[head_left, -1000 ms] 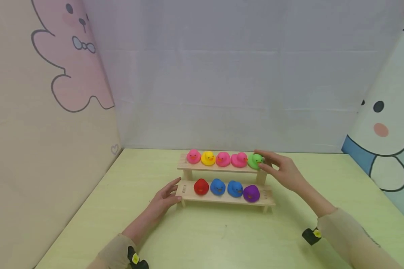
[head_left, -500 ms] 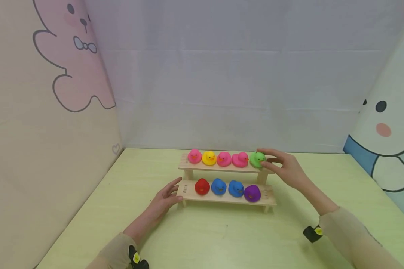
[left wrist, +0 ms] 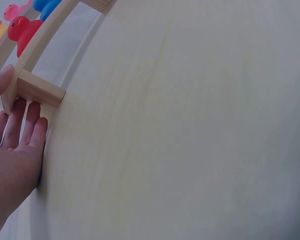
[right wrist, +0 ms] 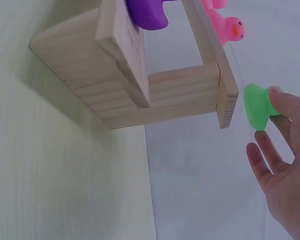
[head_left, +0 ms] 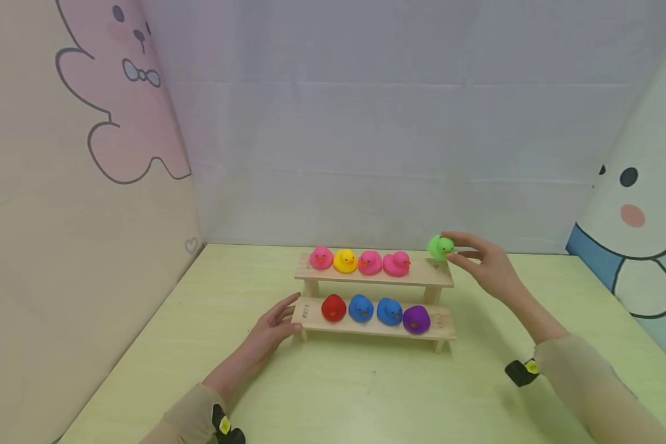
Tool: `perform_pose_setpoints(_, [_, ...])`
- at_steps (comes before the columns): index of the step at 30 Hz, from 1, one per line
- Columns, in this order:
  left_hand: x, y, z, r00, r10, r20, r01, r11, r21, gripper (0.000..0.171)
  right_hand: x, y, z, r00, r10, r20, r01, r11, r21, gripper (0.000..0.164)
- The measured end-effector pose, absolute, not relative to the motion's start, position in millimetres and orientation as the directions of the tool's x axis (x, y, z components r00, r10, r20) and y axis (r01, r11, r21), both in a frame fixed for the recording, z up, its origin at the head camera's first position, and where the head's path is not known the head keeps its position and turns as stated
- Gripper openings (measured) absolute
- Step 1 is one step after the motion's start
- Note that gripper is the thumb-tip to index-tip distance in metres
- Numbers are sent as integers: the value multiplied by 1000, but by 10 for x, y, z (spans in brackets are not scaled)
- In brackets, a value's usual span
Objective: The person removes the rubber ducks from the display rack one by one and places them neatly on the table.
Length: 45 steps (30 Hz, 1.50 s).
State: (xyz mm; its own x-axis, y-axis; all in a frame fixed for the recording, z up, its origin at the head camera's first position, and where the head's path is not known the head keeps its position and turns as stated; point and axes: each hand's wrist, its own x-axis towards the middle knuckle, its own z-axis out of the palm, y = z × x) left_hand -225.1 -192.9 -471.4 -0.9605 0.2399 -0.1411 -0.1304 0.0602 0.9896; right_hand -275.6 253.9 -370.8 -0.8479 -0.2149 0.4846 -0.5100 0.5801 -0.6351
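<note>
My right hand pinches a green rubber duck between thumb and fingers. It is held just above the right end of the upper shelf of a two-tier wooden rack. In the right wrist view the duck is clear of the board, its underside showing. My left hand holds the left end of the lower shelf, thumb at the front corner and fingers by the leg. Two pink ducks and a yellow duck stand on the upper shelf beside another pink duck.
On the lower shelf sit a red duck, two blue ducks and a purple duck. The rack stands on a pale yellow-green table. A white curtain closes off the back, with cartoon-printed panels at the sides.
The green duck has risen off the upper shelf and moved to the right in my right hand. My left hand stays at the rack's left end.
</note>
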Motion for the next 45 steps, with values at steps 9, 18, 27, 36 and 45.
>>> perform_pose_setpoints(9, [-2251, -1922, -4715, -961, 234, -145, -134, 61, 989, 70, -2912, 2743, -3804, -872, -139, 469, -459, 562, -688, 44])
perform_pose_setpoints(18, [-2248, -1932, -4727, -959, 244, -142, -129, 70, 989, 70, -3040, 2939, -4028, -879, -150, 453, -460, 516, -722, 44])
perform_pose_setpoints(27, [-2247, -1933, -4733, -959, 249, -137, -125, 63, 990, 70, -3072, 3043, -4285, -927, -133, 350, -359, 586, -727, 47])
perform_pose_setpoints(36, [-2245, -1930, -4720, -958, 252, -135, -123, 61, 991, 70, -3082, 3148, -4464, -951, -119, 285, -297, 610, -735, 48])
perform_pose_setpoints(45, [-2249, -1921, -4716, -960, 242, -140, -130, 57, 990, 71, -3053, 3224, -4575, -980, -143, 141, -198, 570, -798, 55])
